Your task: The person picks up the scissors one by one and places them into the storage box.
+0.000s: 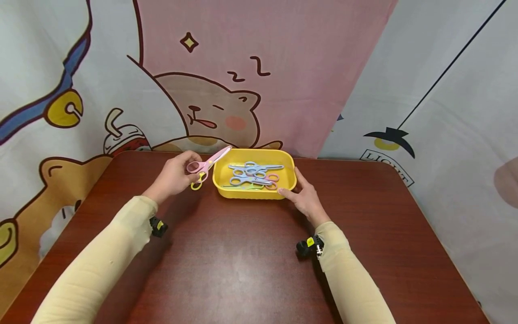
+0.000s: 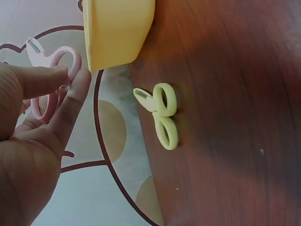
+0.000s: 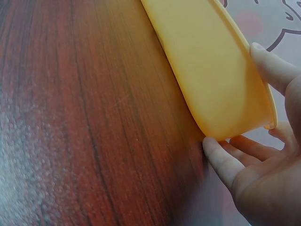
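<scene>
My left hand [image 1: 178, 176] pinches a pair of pink scissors [image 1: 210, 163] by the handle, just left of the yellow tray [image 1: 226, 191]; the blades point up over the tray's left rim. In the left wrist view, a finger and thumb [image 2: 56, 75] press on the pink handle loop [image 2: 70, 63]. A pair of yellow scissors [image 2: 162, 115] lies on the table beneath that hand. My right hand [image 1: 303, 195] holds the tray's near right corner, with the thumb [image 3: 275, 70] on the rim and fingers [image 3: 221, 160] against the wall. Several blue, pink and green scissors [image 1: 252, 174] lie in the tray.
The brown wooden table [image 1: 243, 261] has rounded far corners. A cartoon-print cloth [image 1: 226, 90] hangs right behind it. The tray stands near the table's far edge.
</scene>
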A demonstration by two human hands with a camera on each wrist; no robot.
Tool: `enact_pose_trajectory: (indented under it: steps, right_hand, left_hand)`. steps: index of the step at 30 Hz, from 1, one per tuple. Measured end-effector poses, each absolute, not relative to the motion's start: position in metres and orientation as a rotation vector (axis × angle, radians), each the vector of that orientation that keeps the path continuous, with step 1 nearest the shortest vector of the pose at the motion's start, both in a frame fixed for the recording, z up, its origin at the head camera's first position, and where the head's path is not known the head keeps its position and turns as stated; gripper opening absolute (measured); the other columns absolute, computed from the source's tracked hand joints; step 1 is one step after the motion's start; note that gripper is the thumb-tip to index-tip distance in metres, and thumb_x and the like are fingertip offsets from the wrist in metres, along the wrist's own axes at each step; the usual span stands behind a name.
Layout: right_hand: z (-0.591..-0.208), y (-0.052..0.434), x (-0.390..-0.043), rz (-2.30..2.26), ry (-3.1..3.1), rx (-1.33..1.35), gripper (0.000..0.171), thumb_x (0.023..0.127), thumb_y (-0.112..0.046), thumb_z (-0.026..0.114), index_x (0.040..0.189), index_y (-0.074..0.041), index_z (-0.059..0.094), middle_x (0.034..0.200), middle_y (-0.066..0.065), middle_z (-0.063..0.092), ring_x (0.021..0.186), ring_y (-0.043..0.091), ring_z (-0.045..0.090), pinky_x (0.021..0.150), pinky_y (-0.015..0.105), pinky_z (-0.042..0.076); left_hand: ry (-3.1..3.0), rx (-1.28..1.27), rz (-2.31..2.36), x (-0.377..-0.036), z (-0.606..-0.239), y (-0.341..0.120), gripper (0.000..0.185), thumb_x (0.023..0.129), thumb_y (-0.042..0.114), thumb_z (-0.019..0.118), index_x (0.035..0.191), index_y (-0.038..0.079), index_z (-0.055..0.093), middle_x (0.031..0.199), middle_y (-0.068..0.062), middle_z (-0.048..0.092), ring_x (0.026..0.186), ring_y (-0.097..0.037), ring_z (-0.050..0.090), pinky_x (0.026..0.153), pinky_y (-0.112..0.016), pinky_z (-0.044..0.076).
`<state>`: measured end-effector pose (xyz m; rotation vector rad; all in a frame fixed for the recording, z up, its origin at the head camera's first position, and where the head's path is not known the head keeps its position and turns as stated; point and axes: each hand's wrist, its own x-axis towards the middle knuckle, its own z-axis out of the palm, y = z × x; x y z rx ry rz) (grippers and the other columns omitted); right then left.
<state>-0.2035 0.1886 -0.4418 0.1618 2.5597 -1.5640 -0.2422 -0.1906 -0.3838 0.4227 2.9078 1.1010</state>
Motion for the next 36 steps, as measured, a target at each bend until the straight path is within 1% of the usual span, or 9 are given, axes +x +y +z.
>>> enact_pose_trajectory:
  steps: [9, 15, 22, 27, 30, 36]
  right_hand:
    - [-0.444, 0.189, -0.203, -1.58, 2.548, 0.153, 0.102, 0.09, -0.034, 0.081, 0.167, -0.029, 0.014, 0.172, 0.004, 0.019, 0.154, 0.029, 0.028, 0.124, 0.049, 0.026]
    - [-0.443, 0.189, -0.204, -1.584, 2.555, 0.148, 0.102, 0.09, -0.034, 0.081, 0.167, -0.026, 0.015, 0.172, 0.004, 0.019, 0.155, 0.029, 0.026, 0.124, 0.05, 0.025]
    - [-0.443, 0.189, -0.204, -1.581, 2.562, 0.155, 0.101, 0.09, -0.034, 0.081, 0.167, -0.027, 0.016, 0.171, 0.007, 0.02, 0.152, 0.03, 0.033, 0.123, 0.048, 0.028]
    - [-0.443, 0.189, -0.203, -1.565, 2.559, 0.167, 0.102, 0.09, -0.036, 0.081, 0.167, -0.028, 0.015, 0.172, 0.006, 0.019, 0.154, 0.029, 0.028, 0.124, 0.05, 0.026]
    - [-0.442, 0.189, -0.203, -1.567, 2.551, 0.169, 0.102, 0.09, -0.036, 0.081, 0.167, -0.028, 0.015, 0.172, 0.005, 0.019, 0.153, 0.03, 0.03, 0.123, 0.05, 0.027]
    - [-0.442, 0.189, -0.204, -1.562, 2.55, 0.176, 0.102, 0.09, -0.036, 0.081, 0.167, -0.029, 0.014, 0.172, 0.005, 0.018, 0.154, 0.03, 0.028, 0.124, 0.05, 0.027]
  left_hand:
    - [2.912, 0.534, 1.144, -0.245, -0.378, -0.182, 0.032, 0.088, -0.004, 0.076, 0.116, 0.005, 0.061, 0.106, -0.015, 0.065, 0.095, -0.03, 0.059, 0.08, -0.042, 0.051]
    - [2.926, 0.619, 1.137, -0.249, -0.374, -0.174, 0.034, 0.087, -0.004, 0.075, 0.117, 0.005, 0.062, 0.101, -0.014, 0.066, 0.089, -0.028, 0.059, 0.076, -0.039, 0.049]
    - [2.901, 0.647, 1.11, -0.253, -0.368, -0.166, 0.032, 0.088, -0.004, 0.075, 0.117, 0.006, 0.064, 0.102, -0.014, 0.068, 0.084, -0.026, 0.063, 0.071, -0.035, 0.052]
    - [2.86, 0.653, 1.103, -0.254, -0.363, -0.16, 0.033, 0.089, -0.004, 0.075, 0.119, 0.005, 0.064, 0.109, -0.016, 0.067, 0.089, -0.027, 0.062, 0.073, -0.037, 0.054]
    - [2.845, 0.654, 1.09, -0.255, -0.361, -0.156, 0.034, 0.089, -0.005, 0.075, 0.12, 0.005, 0.064, 0.111, -0.016, 0.067, 0.092, -0.028, 0.061, 0.076, -0.038, 0.054]
    - [2.827, 0.679, 1.075, -0.259, -0.358, -0.15, 0.034, 0.087, -0.006, 0.075, 0.118, 0.005, 0.064, 0.11, -0.016, 0.068, 0.093, -0.028, 0.06, 0.079, -0.039, 0.052]
